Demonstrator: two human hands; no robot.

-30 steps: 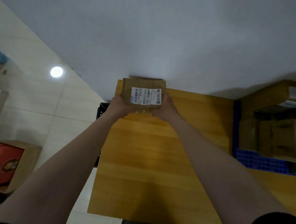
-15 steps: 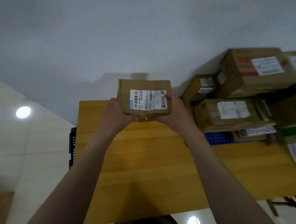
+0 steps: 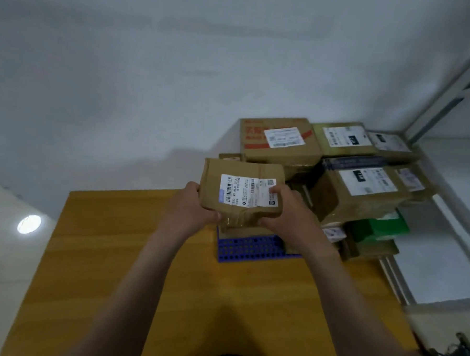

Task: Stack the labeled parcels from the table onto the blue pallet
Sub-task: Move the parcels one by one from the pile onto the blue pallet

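Both left hand [image 3: 196, 210] and right hand [image 3: 285, 211] grip the labeled parcel [image 3: 241, 191], now swung from table [image 3: 142, 254] to over blue pallet [image 3: 251, 251]; set-down likely next.

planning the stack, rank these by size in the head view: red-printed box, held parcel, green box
1-2. red-printed box, held parcel: look alike; parcel nearer the camera, so unsure.
3. green box, partly hidden.

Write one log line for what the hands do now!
held: labeled parcel, lifted near blue pallet | left hand: grips parcel | right hand: grips parcel | stacked boxes: on pallet
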